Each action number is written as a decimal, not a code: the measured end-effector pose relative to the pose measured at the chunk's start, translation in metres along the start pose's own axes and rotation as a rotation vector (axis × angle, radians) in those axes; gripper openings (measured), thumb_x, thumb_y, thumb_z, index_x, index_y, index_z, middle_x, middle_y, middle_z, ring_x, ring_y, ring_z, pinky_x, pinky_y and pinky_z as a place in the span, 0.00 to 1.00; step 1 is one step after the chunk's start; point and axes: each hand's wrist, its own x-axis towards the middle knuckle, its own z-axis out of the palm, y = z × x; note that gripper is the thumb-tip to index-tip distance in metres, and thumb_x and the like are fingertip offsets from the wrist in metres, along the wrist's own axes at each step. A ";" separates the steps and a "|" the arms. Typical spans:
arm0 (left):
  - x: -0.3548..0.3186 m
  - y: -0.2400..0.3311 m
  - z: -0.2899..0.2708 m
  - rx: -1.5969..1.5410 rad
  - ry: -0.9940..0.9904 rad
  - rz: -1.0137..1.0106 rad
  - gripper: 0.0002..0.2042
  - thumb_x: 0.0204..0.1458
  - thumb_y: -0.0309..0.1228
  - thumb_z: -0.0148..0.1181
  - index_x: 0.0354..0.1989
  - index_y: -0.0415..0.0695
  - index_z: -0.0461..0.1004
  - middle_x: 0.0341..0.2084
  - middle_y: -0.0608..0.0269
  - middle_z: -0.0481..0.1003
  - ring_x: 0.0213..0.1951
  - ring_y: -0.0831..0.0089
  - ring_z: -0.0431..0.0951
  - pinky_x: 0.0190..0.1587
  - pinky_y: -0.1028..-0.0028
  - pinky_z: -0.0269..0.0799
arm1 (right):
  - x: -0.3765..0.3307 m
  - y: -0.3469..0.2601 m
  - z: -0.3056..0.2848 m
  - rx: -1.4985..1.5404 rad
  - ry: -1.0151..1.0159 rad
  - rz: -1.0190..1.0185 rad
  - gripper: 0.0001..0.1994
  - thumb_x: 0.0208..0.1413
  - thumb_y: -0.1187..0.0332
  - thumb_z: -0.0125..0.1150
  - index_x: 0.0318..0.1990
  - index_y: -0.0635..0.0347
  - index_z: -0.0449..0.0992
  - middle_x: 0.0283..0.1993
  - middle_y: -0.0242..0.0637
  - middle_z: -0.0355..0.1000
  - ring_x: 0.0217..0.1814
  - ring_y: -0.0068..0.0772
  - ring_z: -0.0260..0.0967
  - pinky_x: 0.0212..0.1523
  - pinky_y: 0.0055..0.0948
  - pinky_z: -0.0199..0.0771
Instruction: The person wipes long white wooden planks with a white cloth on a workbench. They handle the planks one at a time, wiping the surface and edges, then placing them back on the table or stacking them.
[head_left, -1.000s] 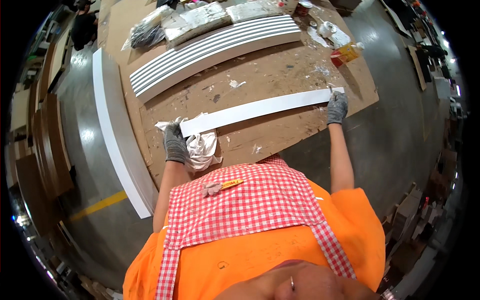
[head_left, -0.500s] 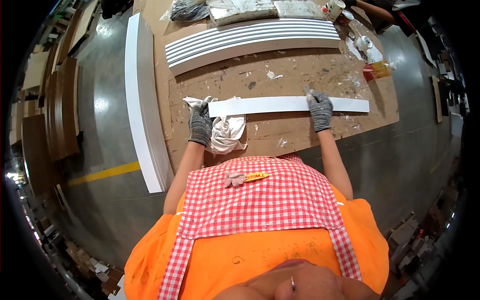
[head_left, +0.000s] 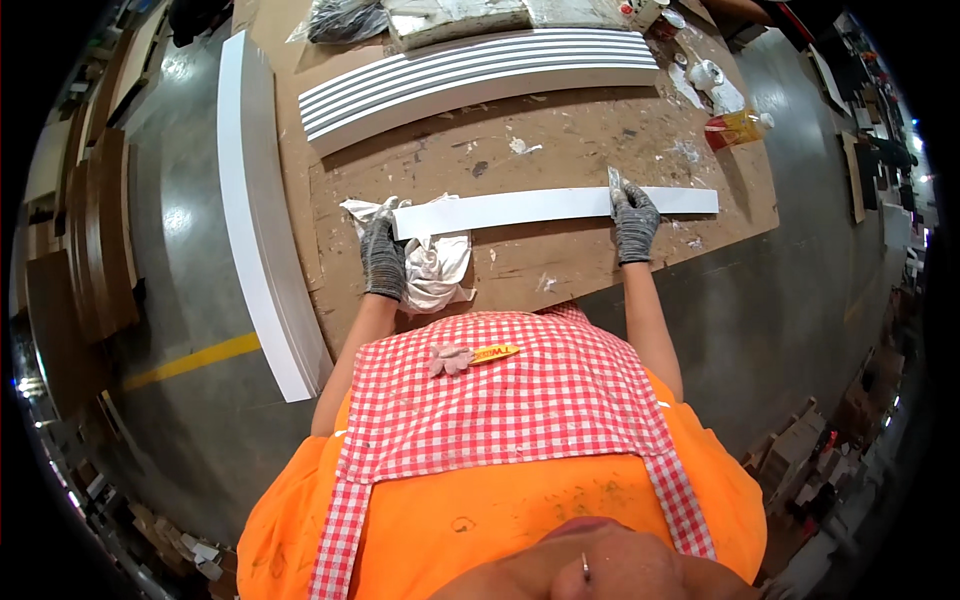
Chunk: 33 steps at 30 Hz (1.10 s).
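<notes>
A long white board (head_left: pixel 520 207) lies crosswise on the work table in front of me. My left hand (head_left: pixel 383 258), in a grey knit glove, is closed on the board's left end, beside a crumpled white cloth (head_left: pixel 438 272). Toward the board's right part, my gloved right hand (head_left: pixel 636 226) is closed around a small flat blade that looks like a putty knife (head_left: pixel 614 184). The blade stands up against the board's face. Its lower part is hidden by my fingers.
Behind the board lies a stack of white strips (head_left: pixel 480 85). Another white stack (head_left: pixel 262 220) runs along the table's left side. At the right are a bottle of amber liquid (head_left: pixel 735 130) and a white roll (head_left: pixel 706 74). Stained brown sheeting (head_left: pixel 560 150) covers the table.
The view has shifted slightly, so everything sits farther left. My right hand, blurred before, now shows the flat blade clearly at the board. My left hand keeps its place at the end.
</notes>
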 end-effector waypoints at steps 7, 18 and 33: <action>-0.011 -0.002 0.009 0.197 0.022 0.133 0.16 0.54 0.34 0.55 0.51 0.49 0.70 0.45 0.66 0.73 0.43 0.74 0.72 0.38 0.75 0.67 | -0.035 -0.032 0.024 -0.213 -0.209 -0.351 0.08 0.48 0.69 0.62 0.34 0.62 0.78 0.32 0.40 0.74 0.34 0.35 0.71 0.41 0.31 0.70; -0.018 -0.004 0.021 0.365 0.155 0.167 0.15 0.56 0.36 0.55 0.52 0.51 0.69 0.43 0.72 0.74 0.42 0.78 0.71 0.35 0.75 0.69 | -0.002 -0.022 -0.012 -0.816 0.016 -0.640 0.08 0.54 0.71 0.47 0.35 0.60 0.73 0.33 0.46 0.68 0.37 0.49 0.66 0.41 0.41 0.69; -0.011 -0.008 0.014 0.297 0.097 0.213 0.15 0.55 0.33 0.56 0.51 0.47 0.70 0.42 0.67 0.74 0.41 0.78 0.73 0.33 0.79 0.71 | 0.147 0.025 -0.169 -0.924 0.375 -0.300 0.10 0.51 0.70 0.51 0.37 0.61 0.77 0.40 0.47 0.71 0.45 0.47 0.69 0.49 0.37 0.67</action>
